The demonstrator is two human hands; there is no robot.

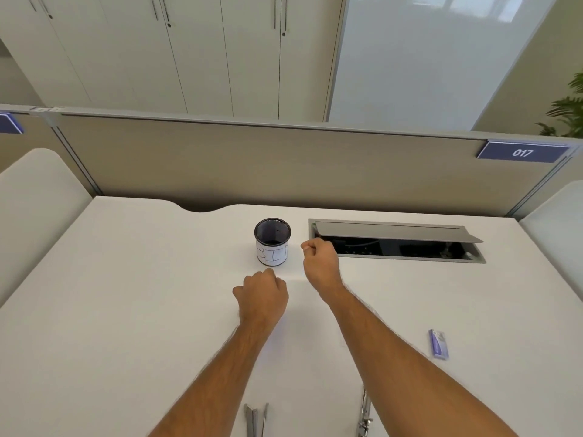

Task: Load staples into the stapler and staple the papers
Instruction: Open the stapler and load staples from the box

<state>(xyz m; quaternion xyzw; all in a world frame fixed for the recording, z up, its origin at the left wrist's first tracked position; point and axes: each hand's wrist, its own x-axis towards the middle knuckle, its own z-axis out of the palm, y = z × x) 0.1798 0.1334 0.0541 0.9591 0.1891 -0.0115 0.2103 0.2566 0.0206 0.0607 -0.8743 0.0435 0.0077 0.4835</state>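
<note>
Your wide white table (pixel 126 310) fills the view, with the open grey cable hatch (pixel 397 241) at two o'clock from centre. Your left hand (pixel 263 296) sits near the middle, curled into a loose fist, and nothing shows inside it. Your right hand (pixel 320 260) hovers at one o'clock from it, just beside the hatch's left end, thumb and forefinger pressed together; whether they pinch anything is too small to tell. The round black mesh cup with a white paper wrap (pixel 273 242) stands at twelve o'clock from your left hand. The small purple staple box (pixel 438 343) lies at four o'clock, well apart from both hands. At six o'clock, cut by the frame edge, lie grey metal parts (pixel 256 419), probably the opened stapler, and a thin metal strip (pixel 365 411). No papers are visible. If you are pinching staples, they could drop into the hatch. Your forearms could also sweep the stapler off the near edge.
</note>
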